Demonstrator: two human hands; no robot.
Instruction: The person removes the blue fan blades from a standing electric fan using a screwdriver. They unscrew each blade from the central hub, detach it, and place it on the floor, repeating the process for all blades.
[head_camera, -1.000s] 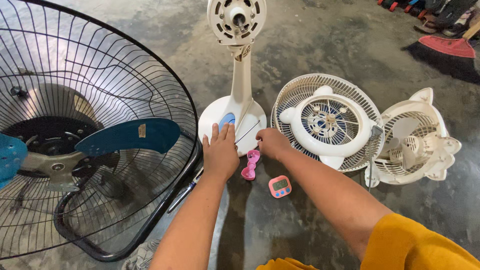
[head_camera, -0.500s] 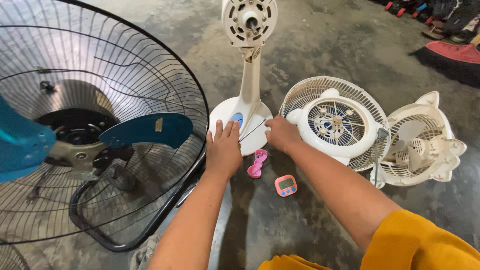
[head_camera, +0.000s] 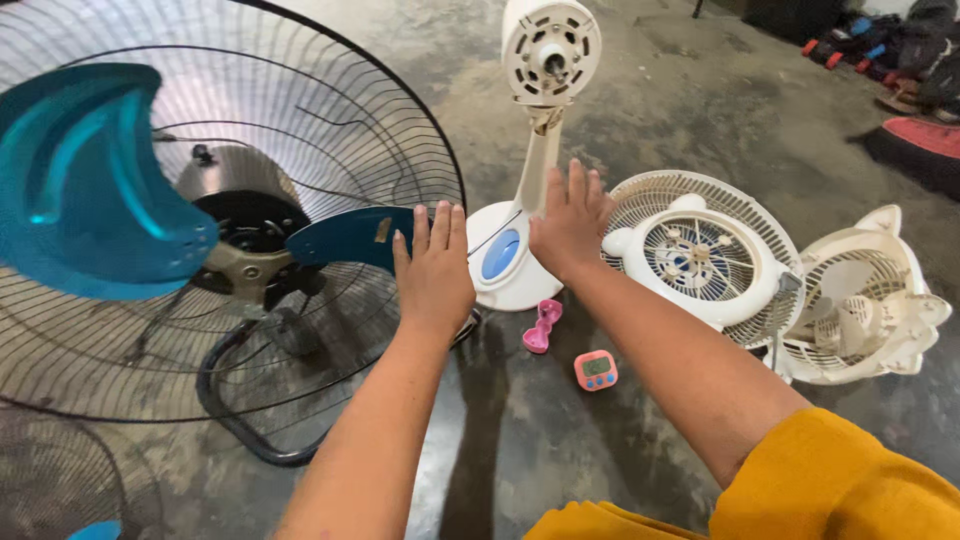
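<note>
Both hands have risen off the round white plastic fan base (head_camera: 505, 262) at frame centre: left hand (head_camera: 432, 272) and right hand (head_camera: 568, 225) now hover with fingers spread, gripping nothing, beside the large black wire fan guard (head_camera: 330, 120).

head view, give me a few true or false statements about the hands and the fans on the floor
1. Both hands are open with fingers spread. True: the left hand and right hand hold nothing.
2. The white stand fan has its grille and blades fitted. False: its motor head is bare.
3. The big black-grilled fan has blue blades. True.
4. The pink timer sits on the stand fan's base. False: it lies on the concrete floor.
5. A round white fan lies right of the right hand. True.
</note>
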